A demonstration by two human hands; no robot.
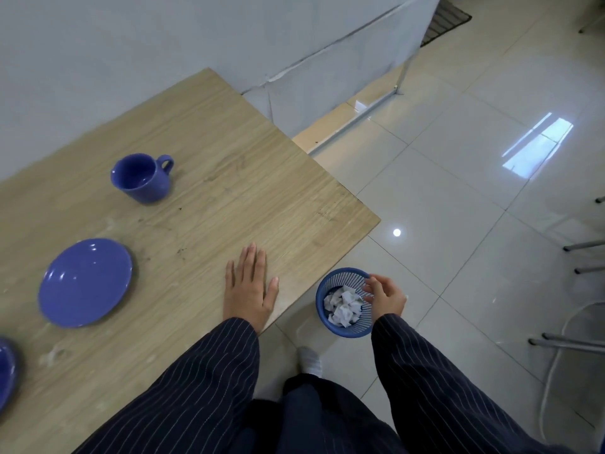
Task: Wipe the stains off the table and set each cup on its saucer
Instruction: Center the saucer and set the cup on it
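Note:
A blue cup [141, 178] stands upright on the wooden table [248, 178], handle to the right. A blue saucer [85, 282] lies bare nearer me on the left, apart from the cup. The edge of another blue dish [6, 371] shows at the far left. Faint pale smears and dark specks mark the wood between cup and saucer. My left hand [250, 286] rests flat on the table near its front right edge, fingers spread. My right hand [384, 294] hovers over a small blue basket [327, 317] on the floor, fingers loosely apart, holding nothing.
The basket holds several crumpled white tissues [343, 308]. It sits on glossy tiled floor beside the table's right corner. A white wall runs behind the table. Metal chair legs [569, 344] stand at the right. My foot in a white sock [309, 360] is below the basket.

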